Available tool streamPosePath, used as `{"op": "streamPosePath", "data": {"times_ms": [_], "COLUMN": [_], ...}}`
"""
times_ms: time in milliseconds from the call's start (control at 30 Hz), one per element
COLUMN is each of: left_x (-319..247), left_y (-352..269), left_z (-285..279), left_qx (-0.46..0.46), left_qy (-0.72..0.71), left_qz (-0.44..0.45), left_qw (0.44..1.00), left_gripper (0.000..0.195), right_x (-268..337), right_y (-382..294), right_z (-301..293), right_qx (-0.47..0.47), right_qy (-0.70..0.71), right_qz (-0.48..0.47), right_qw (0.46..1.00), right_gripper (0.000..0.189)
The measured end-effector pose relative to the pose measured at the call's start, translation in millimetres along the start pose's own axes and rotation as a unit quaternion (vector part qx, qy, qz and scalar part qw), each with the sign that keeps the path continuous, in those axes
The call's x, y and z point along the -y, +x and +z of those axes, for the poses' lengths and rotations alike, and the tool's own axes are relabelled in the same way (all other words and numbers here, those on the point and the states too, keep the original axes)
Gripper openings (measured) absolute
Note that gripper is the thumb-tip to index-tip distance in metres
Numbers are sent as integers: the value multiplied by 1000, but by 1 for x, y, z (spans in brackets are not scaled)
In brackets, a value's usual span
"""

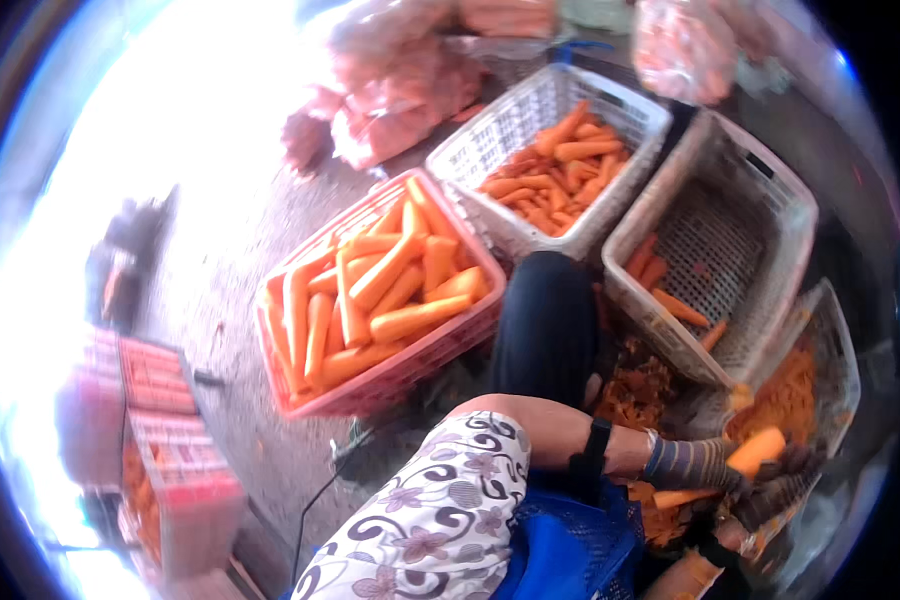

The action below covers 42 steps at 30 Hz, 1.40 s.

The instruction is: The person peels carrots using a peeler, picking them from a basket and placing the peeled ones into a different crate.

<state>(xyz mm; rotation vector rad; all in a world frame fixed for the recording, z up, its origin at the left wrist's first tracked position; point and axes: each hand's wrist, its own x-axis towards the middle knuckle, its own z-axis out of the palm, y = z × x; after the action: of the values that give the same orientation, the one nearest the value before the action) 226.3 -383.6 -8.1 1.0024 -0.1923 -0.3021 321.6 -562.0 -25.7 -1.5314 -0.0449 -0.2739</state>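
Striped knit gloves cover both hands, low at the right. My left hand (696, 463) is closed around a peeled carrot (759, 453), whose thick end sticks out past the fingers. Close against it, my right hand (781, 489) wears a darker, stained glove with curled fingers; blur hides whether a tool is in it. A second carrot (682, 497) shows just below my left glove. Beside the hands, a tilted pale crate (849, 375) contains orange shavings (784, 401). More peelings (637, 394) lie in a heap by my knee.
A red crate (412, 390) full of peeled carrots stands left of my knee (546, 330). Ahead, a white crate (487, 124) holds smaller carrots; the dirty white crate (784, 150) beside it has several. Bagged carrots (397, 90) lie beyond. Stacked crates (199, 517) stand lower left, near a cable (304, 517).
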Motion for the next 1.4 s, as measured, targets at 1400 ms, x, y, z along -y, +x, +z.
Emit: {"op": "streamPosePath", "data": {"times_ms": [1400], "left_x": [42], "left_y": [255], "left_z": [-307], "left_qx": [281], "left_qy": [771], "left_qz": [-485], "left_qw": [303], "left_gripper": [49], "right_x": [15], "right_y": [17], "right_z": [-53], "right_qx": [-232], "right_qy": [30], "right_qz": [205], "right_qw": [950], "right_gripper": [30]}}
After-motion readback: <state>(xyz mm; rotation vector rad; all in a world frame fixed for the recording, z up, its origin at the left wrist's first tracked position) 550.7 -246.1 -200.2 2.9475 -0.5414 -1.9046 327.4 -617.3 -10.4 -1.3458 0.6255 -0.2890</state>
